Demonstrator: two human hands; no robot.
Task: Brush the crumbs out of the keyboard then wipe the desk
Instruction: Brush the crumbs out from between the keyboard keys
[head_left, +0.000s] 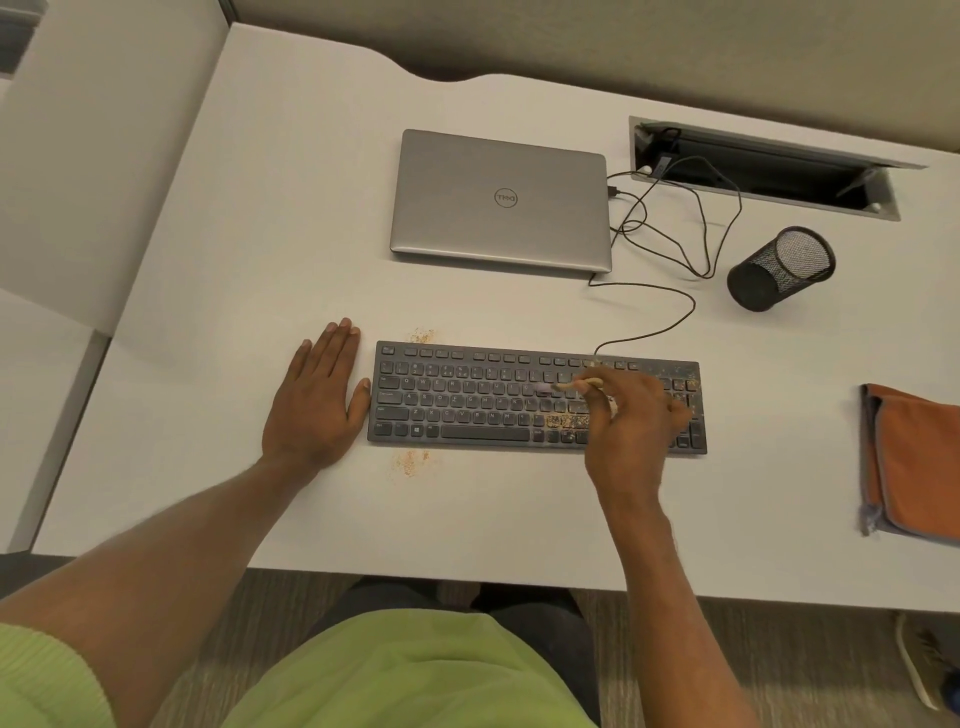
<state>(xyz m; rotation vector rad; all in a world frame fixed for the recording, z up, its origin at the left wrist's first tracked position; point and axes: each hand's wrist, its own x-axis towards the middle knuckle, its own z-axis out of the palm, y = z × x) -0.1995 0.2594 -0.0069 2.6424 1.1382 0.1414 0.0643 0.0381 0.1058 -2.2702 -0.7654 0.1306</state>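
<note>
Head view: keyboard (535, 400) mid-tabletop (260, 234), before closed laptop (501, 200). Left hand (317, 400) flat, fingers straight, on tabletop against keyboard's left end. Right hand (631, 421) pinches brush (566, 387) over right-centre keys. Crumbs (566, 421) thick on lower right keys; small patches on tabletop near left corners. Brush looks light, thin-handled, soft-tipped: pinch at handle. Keyboard light, stiff, likely to slide: brace at end. Cloth (914, 462) soft, limp, cut off at right edge. Brush tip blurred; keys beneath right hand hidden.

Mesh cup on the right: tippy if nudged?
Probably light: the cup is open wire mesh and looks empty. It likely tips if pushed near the rim. Once down, its round wall would probably roll on the smooth desk.
</note>
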